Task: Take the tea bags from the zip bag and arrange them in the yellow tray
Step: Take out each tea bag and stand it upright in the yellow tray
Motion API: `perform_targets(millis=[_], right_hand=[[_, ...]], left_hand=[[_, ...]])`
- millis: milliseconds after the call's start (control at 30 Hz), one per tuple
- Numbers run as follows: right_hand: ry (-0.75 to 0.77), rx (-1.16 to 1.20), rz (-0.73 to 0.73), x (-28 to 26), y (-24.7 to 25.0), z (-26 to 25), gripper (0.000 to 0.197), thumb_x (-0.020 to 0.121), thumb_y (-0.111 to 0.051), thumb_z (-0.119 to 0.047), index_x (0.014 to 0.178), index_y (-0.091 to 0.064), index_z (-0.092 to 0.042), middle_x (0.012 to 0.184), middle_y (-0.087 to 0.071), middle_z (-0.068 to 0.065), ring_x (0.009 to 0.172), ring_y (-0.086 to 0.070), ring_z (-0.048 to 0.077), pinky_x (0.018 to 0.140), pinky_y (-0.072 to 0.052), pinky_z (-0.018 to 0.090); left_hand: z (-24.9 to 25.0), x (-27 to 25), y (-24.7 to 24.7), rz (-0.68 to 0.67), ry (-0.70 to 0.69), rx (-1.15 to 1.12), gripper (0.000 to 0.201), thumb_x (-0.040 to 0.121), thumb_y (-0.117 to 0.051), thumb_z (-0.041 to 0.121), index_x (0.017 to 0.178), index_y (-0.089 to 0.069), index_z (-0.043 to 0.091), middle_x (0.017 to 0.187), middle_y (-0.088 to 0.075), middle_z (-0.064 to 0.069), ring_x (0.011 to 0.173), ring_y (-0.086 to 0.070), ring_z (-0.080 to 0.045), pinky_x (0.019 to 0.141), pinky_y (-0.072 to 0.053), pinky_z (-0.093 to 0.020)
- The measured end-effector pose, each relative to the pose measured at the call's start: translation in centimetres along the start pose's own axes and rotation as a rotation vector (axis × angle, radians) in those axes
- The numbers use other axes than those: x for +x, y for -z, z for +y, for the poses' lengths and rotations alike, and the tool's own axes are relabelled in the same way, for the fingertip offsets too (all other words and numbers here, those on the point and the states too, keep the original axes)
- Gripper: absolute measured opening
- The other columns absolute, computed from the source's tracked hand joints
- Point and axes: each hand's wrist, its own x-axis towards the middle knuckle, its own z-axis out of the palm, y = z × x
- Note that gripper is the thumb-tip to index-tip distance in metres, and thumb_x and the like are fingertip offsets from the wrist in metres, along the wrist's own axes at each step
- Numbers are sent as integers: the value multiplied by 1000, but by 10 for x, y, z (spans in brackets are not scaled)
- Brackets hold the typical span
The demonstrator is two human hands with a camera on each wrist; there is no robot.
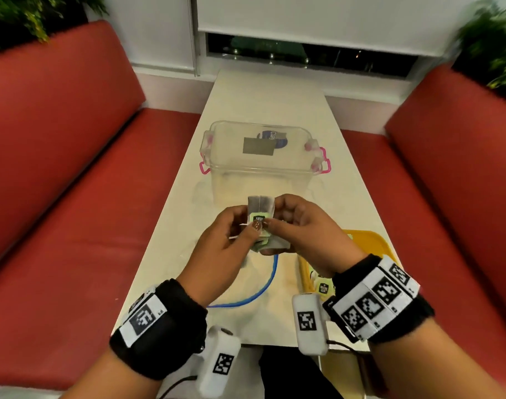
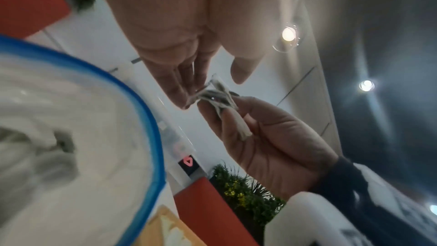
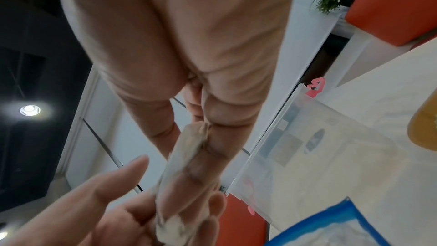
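A bunch of paper tea bags with green tags is held above the table between both hands. My left hand pinches it from the left, thumb pressed on a tag. My right hand grips the same bunch from the right, its fingers curled round the bags. The zip bag with a blue rim lies open on the table below the hands. The yellow tray sits at the right, partly hidden by my right wrist. One tea bag lies in it.
A clear plastic box with pink latches stands just beyond the hands on the narrow white table. Red bench seats flank the table on both sides. Plants stand at the far corners.
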Motion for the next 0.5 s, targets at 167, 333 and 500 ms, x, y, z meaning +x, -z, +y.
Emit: perform_targets(millis=[167,333,500], right_hand=[[54,149,144,-3,10,4,21,91,-57,1,109,-51,8,113,-55,36,88,-65,35,70,-60,39],[39,201,282,-4,9,17,16,92,-55,1,107,-56,3,113,-59,31,96,-66,41,78,-59,44],[16,341,309,-2,5,21,14,92,-54,2,104,-58,-4,116,-60,28,99,-66,38,80,-58,41]], left_hand=[[5,15,-20,-43,242,-338,21,97,-51,24,113,-56,12,100,-69,-4,84,-70,-16,70,-54,-29],[-5,17,-32,-20,273,-455,25,100,-45,27,118,-55,12,104,-70,-8,92,-68,-19,73,-54,-28],[-8,26,-39,-63,377,-589,46,101,-36,44,123,-61,13,115,-69,-10,104,-65,-20,94,-52,-36]])
